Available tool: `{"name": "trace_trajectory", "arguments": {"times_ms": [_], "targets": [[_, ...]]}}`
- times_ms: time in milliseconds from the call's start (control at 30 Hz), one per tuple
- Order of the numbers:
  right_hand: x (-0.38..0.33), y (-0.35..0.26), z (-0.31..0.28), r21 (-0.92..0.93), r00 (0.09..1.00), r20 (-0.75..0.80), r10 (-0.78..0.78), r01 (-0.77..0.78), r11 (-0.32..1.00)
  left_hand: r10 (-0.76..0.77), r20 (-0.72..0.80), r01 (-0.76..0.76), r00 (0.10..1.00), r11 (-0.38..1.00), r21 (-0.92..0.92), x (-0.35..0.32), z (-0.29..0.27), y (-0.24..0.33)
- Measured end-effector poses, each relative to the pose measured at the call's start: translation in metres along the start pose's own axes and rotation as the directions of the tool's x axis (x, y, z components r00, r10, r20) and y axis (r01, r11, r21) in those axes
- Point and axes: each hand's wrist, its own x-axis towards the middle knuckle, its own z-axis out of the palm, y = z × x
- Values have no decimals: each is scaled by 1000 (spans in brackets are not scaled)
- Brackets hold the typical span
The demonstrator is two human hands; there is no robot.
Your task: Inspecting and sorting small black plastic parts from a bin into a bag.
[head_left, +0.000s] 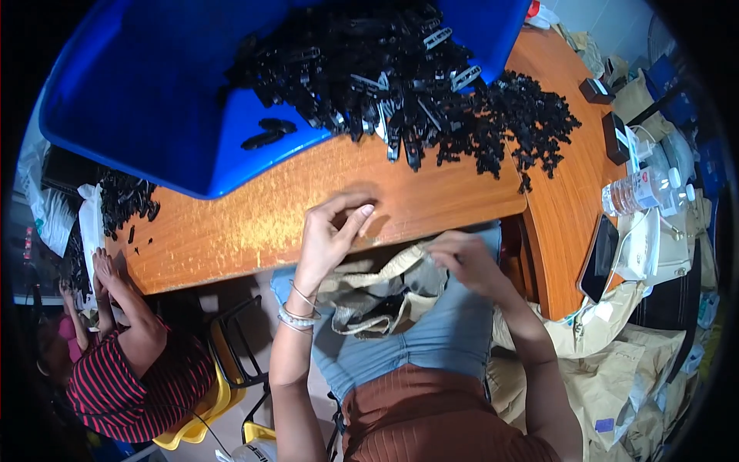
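Over the front edge of the wooden table, my left hand (pixel 332 235) is closed, thumb and forefinger brought together; anything between the tips is too small to make out. Bracelets circle that wrist. My right hand (pixel 468 263) is at the right rim of an open paper bag (pixel 419 308) on my lap, its fingers bent and a little blurred; what they hold, if anything, is hidden. Dark bits lie inside the bag. Beyond my hands, a heap of black plastic clip-like parts (pixel 354 77) spills from a tipped blue bin (pixel 138 100) onto the table.
Small black pieces (pixel 531 123) spread across the wooden table (pixel 254 223) at the right. A phone (pixel 599 258) and clear plastic bottles (pixel 635 192) stand farther right. Brown paper sacks (pixel 593 377) lie below. At left, a person in a striped top (pixel 142 377) works beside another black pile (pixel 127 200).
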Motion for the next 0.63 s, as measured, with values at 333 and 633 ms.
{"name": "trace_trajectory", "arguments": {"times_ms": [333, 633], "targets": [[201, 53, -110, -310, 623, -745, -238, -7, 951, 523, 460, -696, 718, 564, 445, 77, 60, -2], [339, 115, -168, -171, 862, -497, -102, 18, 985, 501, 565, -751, 655, 513, 415, 92, 72, -11]]}}
